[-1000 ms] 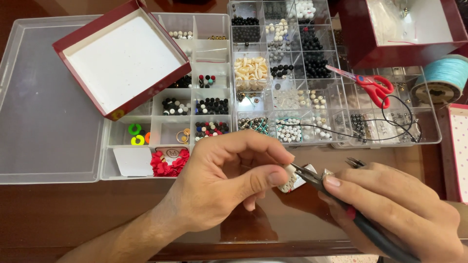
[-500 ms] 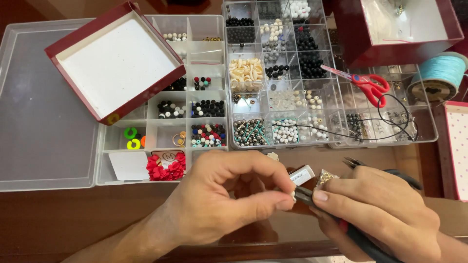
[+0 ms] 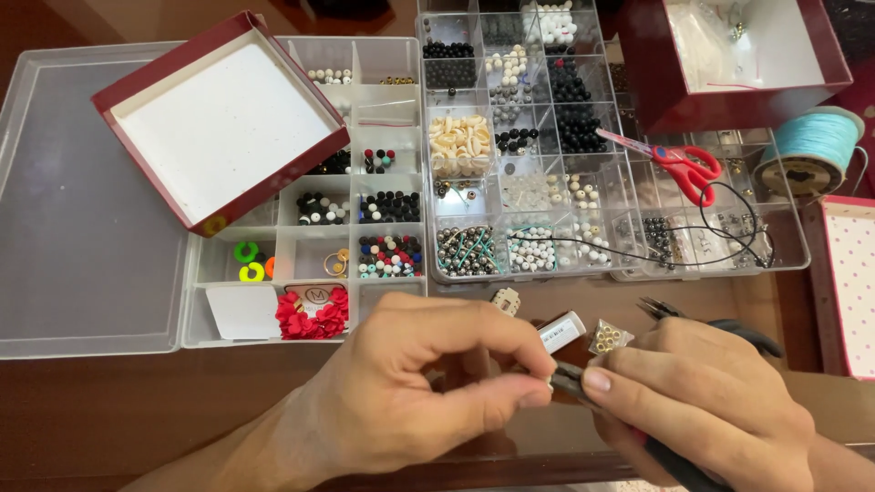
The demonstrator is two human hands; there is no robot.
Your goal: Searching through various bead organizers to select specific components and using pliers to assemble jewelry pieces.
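What the left hand (image 3: 419, 392) pinches cannot be made out: its thumb and forefinger close over the piece just where the tip of the pliers (image 3: 583, 387) meets them. The pliers' handles vanish under the right hand (image 3: 702, 410), which the bottom edge cuts off at the wrist. Relative to the bead organiser (image 3: 547, 146): its far row runs off the top edge; to its right, the dark red box (image 3: 738, 55) is cropped at the top, and the dotted box (image 3: 852, 282) is sliced by the right edge. The contents of its rightmost compartments are too small to tell
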